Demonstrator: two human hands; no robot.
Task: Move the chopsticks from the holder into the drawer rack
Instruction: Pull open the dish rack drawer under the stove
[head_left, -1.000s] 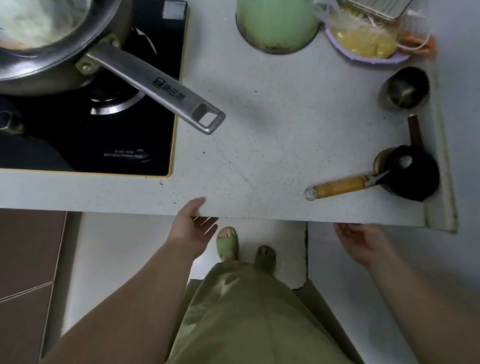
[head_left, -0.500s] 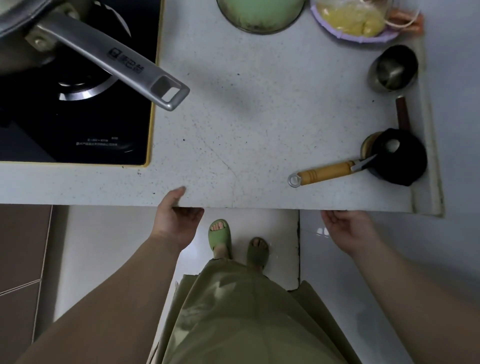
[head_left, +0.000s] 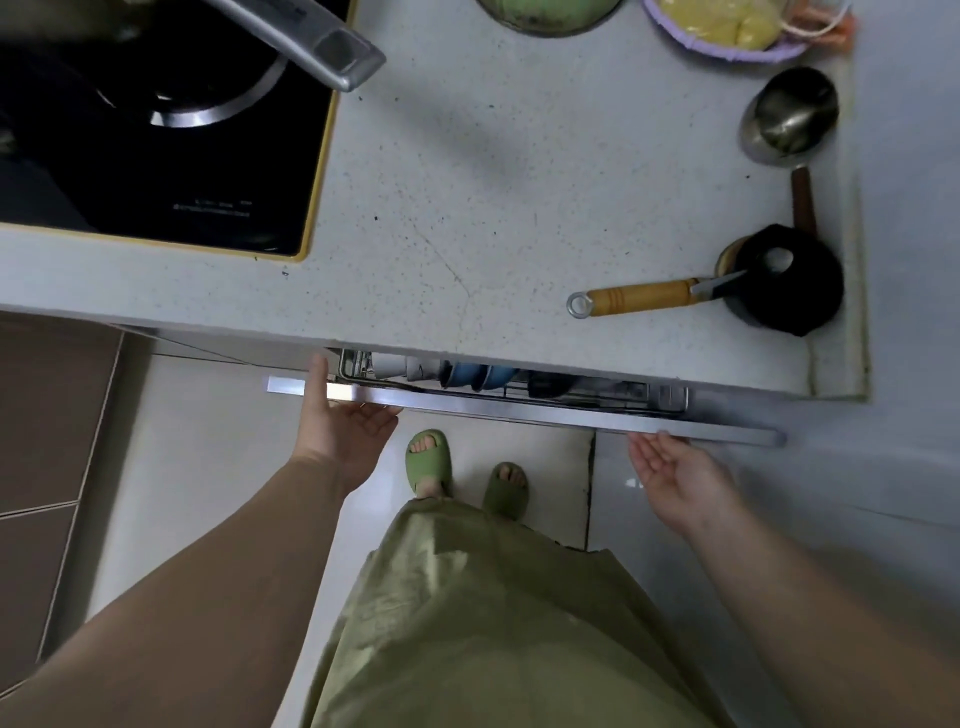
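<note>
Under the counter (head_left: 467, 218), both hands are drawing the drawer (head_left: 519, 410) out: left hand (head_left: 340, 421) gripping its front, right hand (head_left: 670, 467) open beneath; next, fetching chopsticks

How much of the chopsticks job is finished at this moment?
Done: drawer open a crack, showing cups and bowls in its rack. In hand: left hand grips the front edge; right hand is under it. Left: opening it fully and moving the chopsticks; none are in view.
</note>
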